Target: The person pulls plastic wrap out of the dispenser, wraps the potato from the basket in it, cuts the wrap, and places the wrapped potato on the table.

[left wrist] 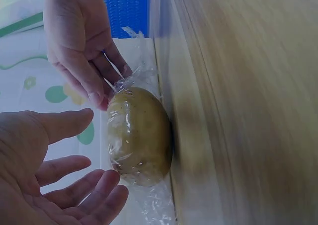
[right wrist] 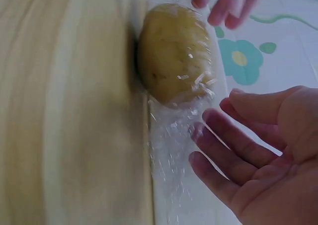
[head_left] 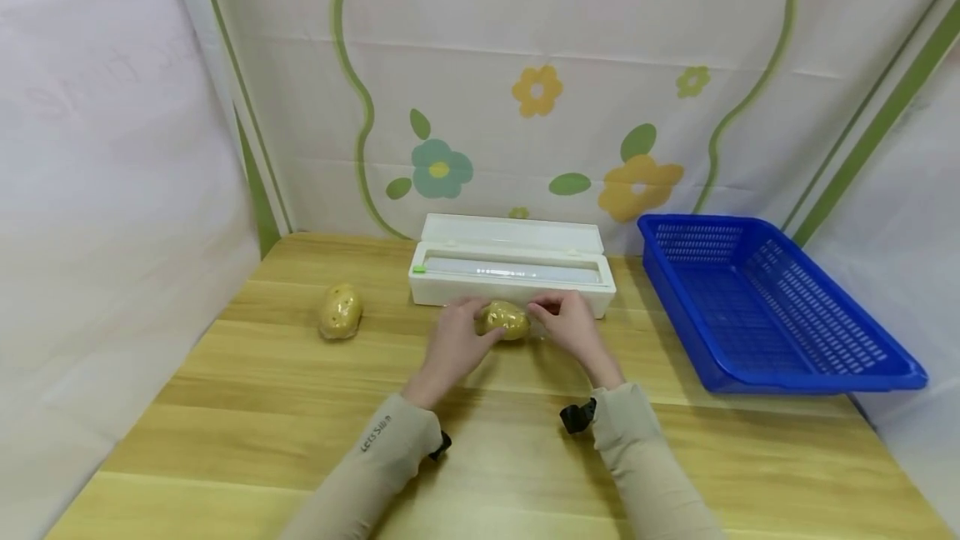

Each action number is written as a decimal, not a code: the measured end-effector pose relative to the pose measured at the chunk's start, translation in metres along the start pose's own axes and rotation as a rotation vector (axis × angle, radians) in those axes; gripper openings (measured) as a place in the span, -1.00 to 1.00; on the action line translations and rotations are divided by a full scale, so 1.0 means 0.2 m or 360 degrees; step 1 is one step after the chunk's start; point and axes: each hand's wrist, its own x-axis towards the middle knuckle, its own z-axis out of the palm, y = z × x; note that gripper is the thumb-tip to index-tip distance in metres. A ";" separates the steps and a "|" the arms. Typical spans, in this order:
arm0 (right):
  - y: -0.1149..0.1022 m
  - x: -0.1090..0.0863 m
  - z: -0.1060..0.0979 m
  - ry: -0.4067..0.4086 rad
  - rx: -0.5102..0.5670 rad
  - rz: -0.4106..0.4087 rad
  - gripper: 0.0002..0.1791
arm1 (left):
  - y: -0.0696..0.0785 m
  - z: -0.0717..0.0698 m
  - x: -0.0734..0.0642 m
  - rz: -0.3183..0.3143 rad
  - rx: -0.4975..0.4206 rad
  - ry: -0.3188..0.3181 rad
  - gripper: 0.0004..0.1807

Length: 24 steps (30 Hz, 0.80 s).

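A potato [head_left: 506, 320] in clear cling film [right wrist: 174, 150] lies on the table in front of a white cling film box [head_left: 517, 294]. At its left end is my left hand [head_left: 457, 340], thumb and fingers spread apart, fingertips close to the film [left wrist: 54, 170]. At the other end my right hand [right wrist: 258, 150] has loosely extended fingers by the loose, crumpled film; whether they touch it I cannot tell. Film twists out from both ends of the potato. A second wrapped potato [head_left: 341, 312] rests on the table to the left.
The box's lid [head_left: 513, 233] stands raised at the back, and a roll of film [head_left: 517, 271] shows inside. On the right is a blue plastic basket [head_left: 712, 361]. A flowered curtain [head_left: 480, 90] hangs behind the wooden table [head_left: 247, 407].
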 end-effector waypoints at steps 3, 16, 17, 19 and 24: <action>0.01 0.00 0.02 0.0010 -0.0003 0.0007 -0.90 | 0.00 0.03 0.01 -0.0004 -0.0007 0.0030 -0.47; 0.00 -0.02 0.06 -0.0311 0.0144 0.0135 -0.55 | -0.08 0.06 0.01 -0.0079 -0.0036 0.0044 -0.58; 0.00 -0.03 0.06 -0.0322 0.0166 0.0142 -0.55 | -0.08 0.06 0.01 -0.0077 -0.0049 0.0035 -0.58; -0.01 -0.03 0.07 -0.0308 0.0185 0.0163 -0.57 | -0.09 0.06 0.01 -0.0079 -0.0069 0.0007 -0.57; -0.03 -0.07 0.09 -0.0218 0.0181 0.0198 -0.65 | -0.10 0.03 0.02 -0.0078 -0.0091 -0.0095 -0.54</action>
